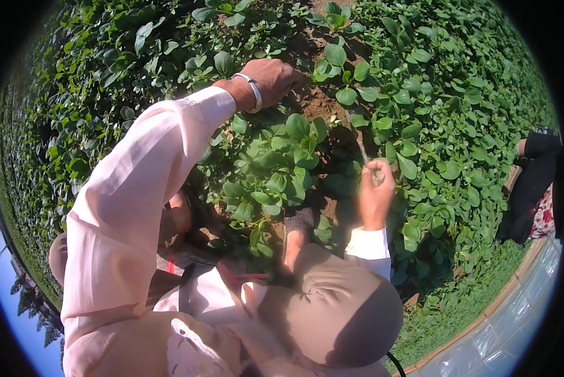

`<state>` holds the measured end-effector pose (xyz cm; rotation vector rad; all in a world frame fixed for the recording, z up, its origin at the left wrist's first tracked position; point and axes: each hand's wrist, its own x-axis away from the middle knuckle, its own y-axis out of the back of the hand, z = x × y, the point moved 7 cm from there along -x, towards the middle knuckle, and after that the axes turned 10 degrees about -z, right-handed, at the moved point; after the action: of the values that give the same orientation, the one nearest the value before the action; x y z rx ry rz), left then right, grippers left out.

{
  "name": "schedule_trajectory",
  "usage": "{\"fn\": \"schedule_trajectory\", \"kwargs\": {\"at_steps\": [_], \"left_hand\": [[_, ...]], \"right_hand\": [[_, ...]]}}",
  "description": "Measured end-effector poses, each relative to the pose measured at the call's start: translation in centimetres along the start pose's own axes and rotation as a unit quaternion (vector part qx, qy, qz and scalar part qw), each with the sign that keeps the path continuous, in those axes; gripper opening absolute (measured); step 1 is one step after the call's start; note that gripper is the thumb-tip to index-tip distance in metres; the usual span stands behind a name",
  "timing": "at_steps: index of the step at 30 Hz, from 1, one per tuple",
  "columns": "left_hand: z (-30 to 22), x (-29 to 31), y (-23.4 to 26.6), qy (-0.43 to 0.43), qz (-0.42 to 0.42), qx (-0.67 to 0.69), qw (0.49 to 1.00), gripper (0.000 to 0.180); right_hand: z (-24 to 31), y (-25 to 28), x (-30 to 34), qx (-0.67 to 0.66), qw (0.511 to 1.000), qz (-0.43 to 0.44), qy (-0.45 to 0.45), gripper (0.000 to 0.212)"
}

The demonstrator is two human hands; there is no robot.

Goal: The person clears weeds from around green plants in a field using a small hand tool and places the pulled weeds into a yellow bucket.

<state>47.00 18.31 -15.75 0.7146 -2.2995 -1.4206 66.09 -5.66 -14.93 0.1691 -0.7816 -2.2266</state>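
Note:
My left hand (271, 83), a silver bracelet (254, 94) at its wrist, is stretched forward over the brown soil (316, 103). Its fingers are curled closed and point down; whatever they grip is hidden. My right hand (376, 196) is wrapped around the handle end of a slim hand tool (362, 146). The tool's thin metal shaft runs forward to the soil beside a small leafy green plant (347, 94). Between my arms stands a cluster of broad-leaved greens (282, 166), nearer to me than my left hand.
Dense low greens (458, 113) spread on both sides. Below the cluster is a foot in a dark sock (299, 220), near my knee (332, 301). Another person in dark clothing (530, 188) is at the right edge. Clear plastic sheeting (489, 339) curves along the lower right.

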Motion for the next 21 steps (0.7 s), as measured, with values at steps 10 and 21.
{"fn": "schedule_trajectory", "kwargs": {"at_steps": [10,21], "left_hand": [[-8.0,-3.5,-17.3,0.042,0.050,-0.087,0.994,0.042],[4.6,2.2,-8.3,0.245,-0.074,-0.038,0.966,0.038]], "right_hand": [[-3.8,1.1,2.7,-0.052,0.991,-0.010,-0.123,0.006],[-1.5,-3.9,0.8,-0.067,0.992,0.105,-0.022,0.010]]}}
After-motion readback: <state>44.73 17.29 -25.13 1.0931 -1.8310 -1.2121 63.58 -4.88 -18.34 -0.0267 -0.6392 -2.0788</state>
